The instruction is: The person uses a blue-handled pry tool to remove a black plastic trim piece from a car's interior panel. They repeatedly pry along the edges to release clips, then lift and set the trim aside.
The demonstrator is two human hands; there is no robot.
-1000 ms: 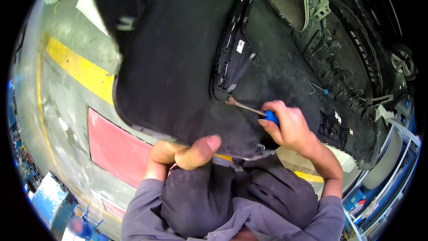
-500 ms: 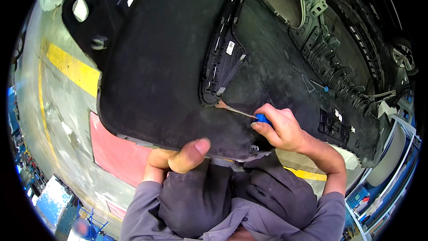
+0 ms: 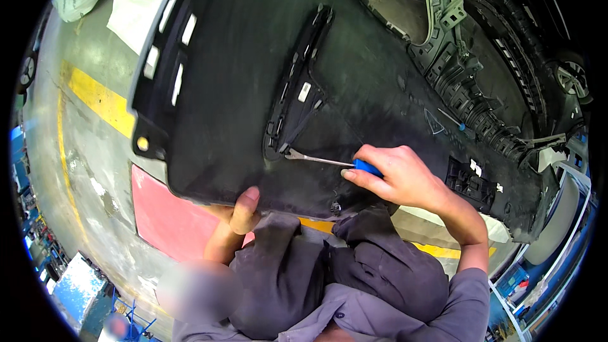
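Black panel (image 3: 218,120) fills the middle of the scene, and its near edge is just in front of the person's dark trousers (image 3: 386,247). Its left border carries a row of bright slots. On the face of this panel there is a long, narrow trim part (image 3: 295,98), also black, with a small white label (image 3: 304,92); its narrow end points to the far side and its rounded end is toward the person. The right hand (image 3: 396,174) has its grip closed around the blue handle of a pry tool (image 3: 323,161). The metal shaft of this tool reaches to the left, and its widened tip appears to touch the near end of the trim part. The left hand (image 3: 242,214) has its grip on the near left edge of the panel, with the thumb upon the upper face; its other fingers are hidden. More to the right, a second blue-handled tool (image 3: 453,119) lies well apart from both hands, close to a ribbed black strip (image 3: 478,111). At the left, the grey floor (image 3: 95,152) shows a yellow stripe (image 3: 100,100) and a pink patch (image 3: 166,218). A metal rack (image 3: 586,215) stands at the right.
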